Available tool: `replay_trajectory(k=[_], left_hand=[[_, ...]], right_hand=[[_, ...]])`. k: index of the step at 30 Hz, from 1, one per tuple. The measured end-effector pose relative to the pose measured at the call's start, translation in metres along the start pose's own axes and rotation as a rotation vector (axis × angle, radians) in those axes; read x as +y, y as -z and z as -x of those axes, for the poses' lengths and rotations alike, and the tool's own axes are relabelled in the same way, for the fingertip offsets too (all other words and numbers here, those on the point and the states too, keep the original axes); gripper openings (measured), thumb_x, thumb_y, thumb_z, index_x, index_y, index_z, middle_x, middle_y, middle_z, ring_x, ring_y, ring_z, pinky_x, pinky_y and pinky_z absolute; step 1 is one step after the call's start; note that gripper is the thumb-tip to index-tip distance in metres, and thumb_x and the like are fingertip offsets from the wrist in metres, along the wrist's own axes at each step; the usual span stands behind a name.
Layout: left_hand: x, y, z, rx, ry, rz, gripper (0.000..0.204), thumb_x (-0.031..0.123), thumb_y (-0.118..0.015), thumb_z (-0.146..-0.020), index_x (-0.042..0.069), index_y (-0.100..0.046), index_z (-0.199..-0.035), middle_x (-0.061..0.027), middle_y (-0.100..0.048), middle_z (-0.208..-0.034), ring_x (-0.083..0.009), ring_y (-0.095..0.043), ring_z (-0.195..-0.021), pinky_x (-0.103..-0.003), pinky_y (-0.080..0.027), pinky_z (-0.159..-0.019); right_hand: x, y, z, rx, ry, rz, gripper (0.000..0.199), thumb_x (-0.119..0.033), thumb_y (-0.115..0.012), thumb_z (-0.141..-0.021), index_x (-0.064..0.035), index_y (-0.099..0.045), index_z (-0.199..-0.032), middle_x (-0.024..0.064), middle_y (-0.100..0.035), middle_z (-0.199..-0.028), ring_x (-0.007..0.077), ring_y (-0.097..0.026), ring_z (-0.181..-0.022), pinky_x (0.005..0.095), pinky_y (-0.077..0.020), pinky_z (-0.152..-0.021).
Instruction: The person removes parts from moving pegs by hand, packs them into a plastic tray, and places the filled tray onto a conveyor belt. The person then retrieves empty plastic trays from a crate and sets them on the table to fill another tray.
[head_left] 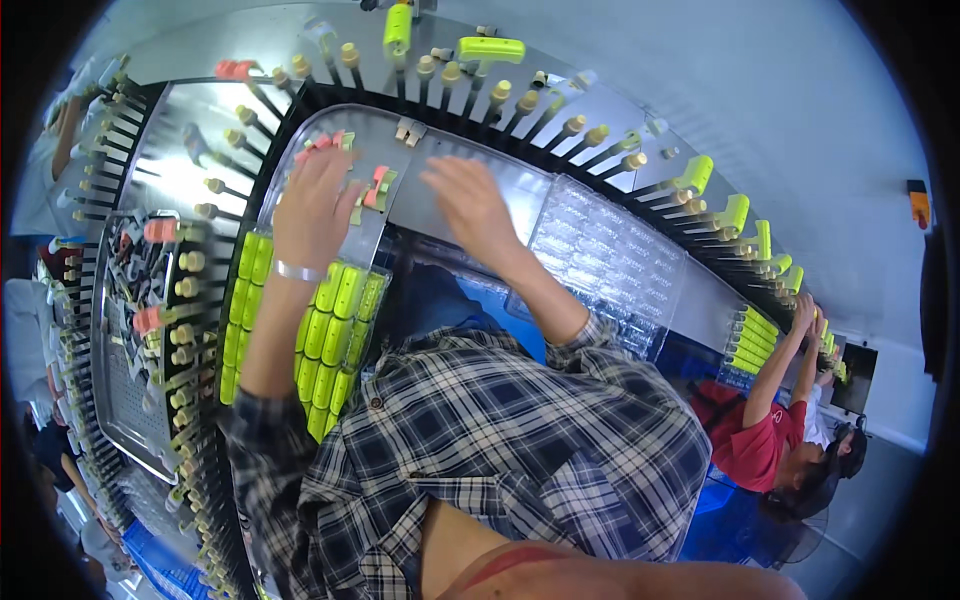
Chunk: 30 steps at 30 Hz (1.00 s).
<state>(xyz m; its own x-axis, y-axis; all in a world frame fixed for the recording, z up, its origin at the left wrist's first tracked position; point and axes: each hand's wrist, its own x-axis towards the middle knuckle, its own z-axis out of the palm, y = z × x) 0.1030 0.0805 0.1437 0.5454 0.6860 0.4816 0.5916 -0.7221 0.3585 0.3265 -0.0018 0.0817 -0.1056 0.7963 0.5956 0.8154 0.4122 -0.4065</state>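
My left hand reaches over a metal tray, its thumb apart from the fingers. Under and beside the fingertips lie small pink and light-green pieces; nothing shows in the hand, though its fingertips are partly hidden. To the right, my right hand hovers above the metal worktop, fingers stretched toward the left hand and slightly blurred, with nothing visible in them. Lime-green oblong casings stand in rows in a clear tray below my left wrist. A small beige piece lies at the tray's far edge.
A black line of upright pegs with yellowish tips curves round the workplace, some carrying lime-green or pink pieces. Clear moulded trays are stacked at right. A bin of mixed parts stands left. A co-worker in red works farther right.
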Motion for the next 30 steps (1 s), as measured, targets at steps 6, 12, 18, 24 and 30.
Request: replay_trajectory(k=[6, 12, 18, 24, 30], left_hand=[[-0.082, -0.02, -0.159, 0.213, -0.41, -0.502, 0.041, 0.009, -0.062, -0.086, 0.012, -0.054, -0.126, -0.0108, -0.063, -0.115, -0.0311, -0.057, -0.107, -0.041, -0.049, -0.09], [-0.131, -0.009, -0.229, -0.206, -0.464, -0.361, 0.032, 0.013, -0.06, -0.086, 0.008, -0.057, -0.117, -0.0167, -0.063, -0.111, -0.034, -0.06, -0.105, -0.042, -0.05, -0.09], [-0.216, 0.011, -0.2, -0.26, 0.04, -0.384, 0.039, 0.016, -0.071, -0.082, 0.009, -0.056, -0.117, -0.016, -0.063, -0.109, -0.0348, -0.061, -0.104, -0.043, -0.05, -0.088], [-0.251, 0.139, -0.007, -0.155, 0.433, -0.543, 0.027, 0.009, -0.062, -0.082, 0.007, -0.06, -0.109, -0.0156, -0.062, -0.106, -0.0345, -0.062, -0.1, -0.042, -0.053, -0.083], [-0.218, 0.274, 0.181, 0.262, 0.571, -0.588, 0.016, 0.01, -0.054, -0.083, 0.004, -0.057, -0.098, -0.0128, -0.059, -0.095, -0.0297, -0.058, -0.096, -0.038, -0.052, -0.078]], right_hand=[[0.014, 0.049, -0.032, 0.088, -0.147, -0.116, 0.028, -0.001, -0.062, -0.085, -0.0029, -0.064, -0.113, 0.0143, -0.066, -0.112, 0.0309, -0.062, -0.102, 0.0378, -0.0508, -0.087], [0.008, 0.051, -0.117, 0.152, 0.128, -0.018, 0.027, -0.004, -0.062, -0.086, -0.0056, -0.063, -0.113, 0.0131, -0.066, -0.11, 0.0325, -0.061, -0.101, 0.0399, -0.0506, -0.087], [0.037, 0.0, -0.232, 0.006, 0.405, 0.259, 0.041, -0.001, -0.054, -0.08, -0.0175, -0.065, -0.116, 0.0063, -0.062, -0.123, 0.0265, -0.057, -0.114, 0.037, -0.0508, -0.091], [-0.088, -0.135, -0.312, -0.697, 0.408, -0.037, 0.063, 0.007, -0.045, -0.081, -0.0209, -0.049, -0.138, 0.0143, -0.056, -0.132, 0.0357, -0.059, -0.112, 0.043, -0.0476, -0.095], [-0.291, -0.263, -0.337, -0.751, 0.766, -0.298, 0.026, -0.007, -0.058, -0.081, -0.009, -0.063, -0.106, 0.0164, -0.065, -0.101, 0.0334, -0.062, -0.098, 0.0425, -0.0488, -0.085]])
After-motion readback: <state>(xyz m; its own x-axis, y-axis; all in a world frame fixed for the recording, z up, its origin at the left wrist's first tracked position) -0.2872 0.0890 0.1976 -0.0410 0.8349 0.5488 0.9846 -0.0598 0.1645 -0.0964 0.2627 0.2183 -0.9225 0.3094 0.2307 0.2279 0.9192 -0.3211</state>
